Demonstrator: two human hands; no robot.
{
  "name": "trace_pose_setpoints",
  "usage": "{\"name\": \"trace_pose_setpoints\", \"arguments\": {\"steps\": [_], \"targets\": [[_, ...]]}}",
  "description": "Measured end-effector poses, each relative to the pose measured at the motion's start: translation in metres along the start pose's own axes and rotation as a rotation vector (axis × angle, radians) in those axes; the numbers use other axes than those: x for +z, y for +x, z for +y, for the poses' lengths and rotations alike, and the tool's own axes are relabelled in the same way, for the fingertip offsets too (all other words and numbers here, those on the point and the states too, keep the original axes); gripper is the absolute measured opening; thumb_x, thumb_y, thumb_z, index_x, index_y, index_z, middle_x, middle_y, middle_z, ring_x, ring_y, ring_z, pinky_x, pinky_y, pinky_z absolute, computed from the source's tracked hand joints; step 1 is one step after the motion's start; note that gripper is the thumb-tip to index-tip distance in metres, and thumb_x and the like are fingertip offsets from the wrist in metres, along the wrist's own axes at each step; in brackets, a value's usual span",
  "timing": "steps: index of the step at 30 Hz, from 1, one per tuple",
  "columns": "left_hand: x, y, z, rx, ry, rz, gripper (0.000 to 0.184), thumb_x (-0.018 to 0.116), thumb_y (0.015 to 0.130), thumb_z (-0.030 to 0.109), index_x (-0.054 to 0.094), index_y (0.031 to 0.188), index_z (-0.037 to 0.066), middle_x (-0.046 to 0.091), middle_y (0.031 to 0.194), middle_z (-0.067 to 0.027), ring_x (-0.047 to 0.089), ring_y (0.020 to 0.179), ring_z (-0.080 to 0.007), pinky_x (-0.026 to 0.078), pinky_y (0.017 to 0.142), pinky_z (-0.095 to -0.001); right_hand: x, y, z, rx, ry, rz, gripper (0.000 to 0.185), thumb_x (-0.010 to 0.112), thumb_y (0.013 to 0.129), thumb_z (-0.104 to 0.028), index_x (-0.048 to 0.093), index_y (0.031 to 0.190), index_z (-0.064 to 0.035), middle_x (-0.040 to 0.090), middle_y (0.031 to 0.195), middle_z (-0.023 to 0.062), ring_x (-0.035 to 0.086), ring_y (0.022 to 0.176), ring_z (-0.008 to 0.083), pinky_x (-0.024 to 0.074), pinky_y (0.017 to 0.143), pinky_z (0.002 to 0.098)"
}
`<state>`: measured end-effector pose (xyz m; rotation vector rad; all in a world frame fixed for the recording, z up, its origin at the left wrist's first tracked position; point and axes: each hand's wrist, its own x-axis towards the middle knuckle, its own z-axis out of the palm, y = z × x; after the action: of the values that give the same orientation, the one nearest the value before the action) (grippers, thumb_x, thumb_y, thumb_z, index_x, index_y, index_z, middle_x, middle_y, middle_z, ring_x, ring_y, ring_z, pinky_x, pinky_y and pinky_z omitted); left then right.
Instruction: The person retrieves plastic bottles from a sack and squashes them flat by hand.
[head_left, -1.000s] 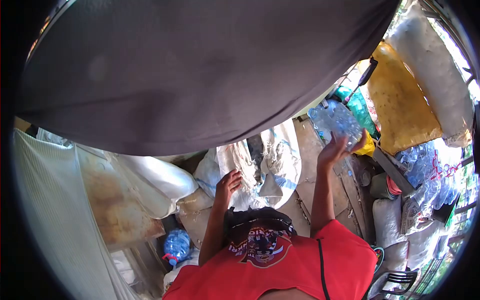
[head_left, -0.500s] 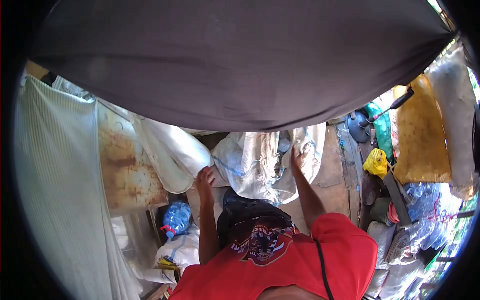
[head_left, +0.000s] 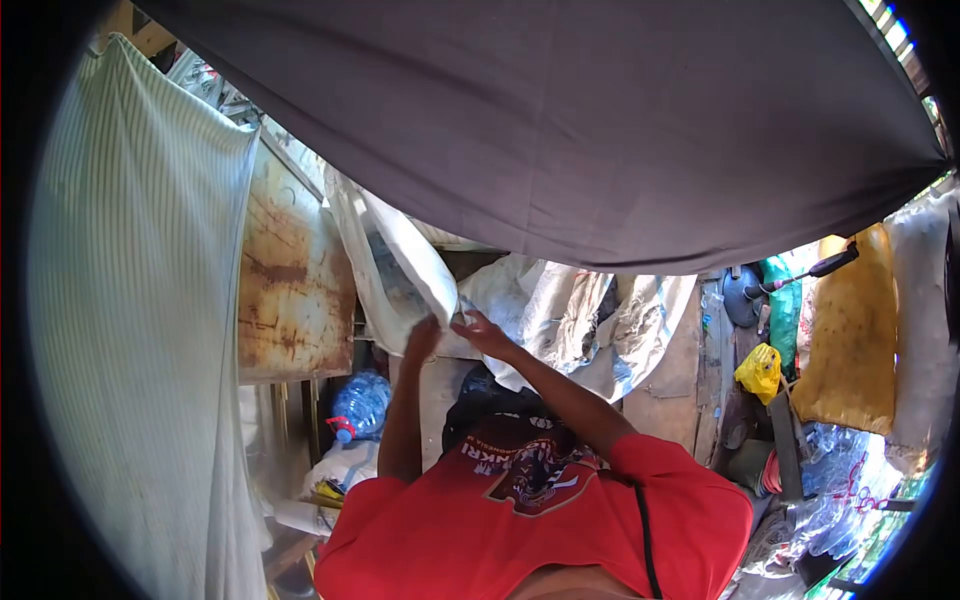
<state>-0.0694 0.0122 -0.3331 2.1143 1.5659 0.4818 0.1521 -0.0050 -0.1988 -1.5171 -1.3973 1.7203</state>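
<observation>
The person's two hands meet close together at the lower end of a hanging white sack (head_left: 425,262), just left of the middle of the view. The left hand (head_left: 422,340) is raised against the sack's bottom edge, its fingers blurred and bunched; whether they pinch the cloth cannot be told. The right hand (head_left: 482,334) reaches across from the other side, its fingers partly bent and pointing at the sack's lower right corner, near the left hand. A grip on anything there is too small to make out. The right forearm passes in front of a wide crumpled sack (head_left: 645,325). Below and left of the hands lies a blue bottle (head_left: 362,402) with a red handle, beside a rust-stained panel (head_left: 295,290).
</observation>
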Motion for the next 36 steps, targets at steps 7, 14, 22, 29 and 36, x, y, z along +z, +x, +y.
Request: {"name": "trace_pose_setpoints", "arguments": {"steps": [7, 14, 22, 29, 36], "targets": [[-0.062, 0.025, 0.030, -0.641, -0.713, -0.610, 0.024, 0.047, 0.090, 0.017, 0.063, 0.106, 0.009, 0.061, 0.096, -0.0049, 0.062, 0.078, -0.0267, 0.052, 0.060, -0.0446, 0.056, 0.102, 0.083, -0.345, -0.800, 0.036, 0.041, 0.059, 0.082, -0.024, 0.053, 0.114, 0.0002, 0.061, 0.091, 0.0169, 0.063, 0.084, 0.0281, 0.0515, 0.067, 0.0418], [-0.032, 0.096, -0.082, -0.576, -0.560, -1.005, 0.035, 0.068, 0.073, 0.019, 0.062, 0.106, 0.011, 0.062, 0.100, -0.0053, 0.062, 0.079, -0.0270, 0.053, 0.070, -0.0472, 0.081, 0.021, -0.016, -0.587, -0.698, 0.269, 0.033, 0.054, 0.084, -0.015, 0.057, 0.113, -0.0009, 0.060, 0.097, 0.0193, 0.062, 0.085, 0.0333, 0.0495, 0.075, 0.0444], [-0.040, 0.131, -0.034, -0.304, -0.135, -0.986, 0.041, 0.070, 0.072, 0.018, 0.059, 0.110, 0.010, 0.062, 0.103, -0.0078, 0.062, 0.081, -0.0269, 0.053, 0.072, -0.0451, 0.057, -0.062, -0.142, -0.493, 0.009, -0.039, 0.036, 0.051, 0.096, -0.028, 0.056, 0.115, 0.0020, 0.054, 0.117, 0.0217, 0.054, 0.107, 0.0324, 0.0407, 0.093, 0.0401], [0.007, 0.133, 0.000, -0.113, 0.093, -1.017, 0.046, 0.072, 0.070, 0.018, 0.057, 0.113, 0.009, 0.061, 0.105, -0.0100, 0.062, 0.083, -0.0269, 0.053, 0.074, -0.0433, 0.037, -0.141, -0.207, -0.604, 0.161, -0.279, 0.041, 0.045, 0.100, -0.029, 0.049, 0.113, 0.0096, 0.052, 0.118, 0.0242, 0.051, 0.107, 0.0321, 0.0370, 0.095, 0.0361], [0.039, 0.120, 0.015, -0.088, 0.159, -1.032, 0.051, 0.073, 0.069, 0.017, 0.054, 0.116, 0.008, 0.061, 0.107, -0.0123, 0.062, 0.085, -0.0268, 0.052, 0.076, -0.0415, 0.029, -0.181, -0.217, -0.988, 0.122, -0.111, 0.035, 0.042, 0.100, -0.019, 0.047, 0.118, 0.0099, 0.052, 0.118, 0.0238, 0.053, 0.106, 0.0311, 0.0394, 0.093, 0.0381]]}}
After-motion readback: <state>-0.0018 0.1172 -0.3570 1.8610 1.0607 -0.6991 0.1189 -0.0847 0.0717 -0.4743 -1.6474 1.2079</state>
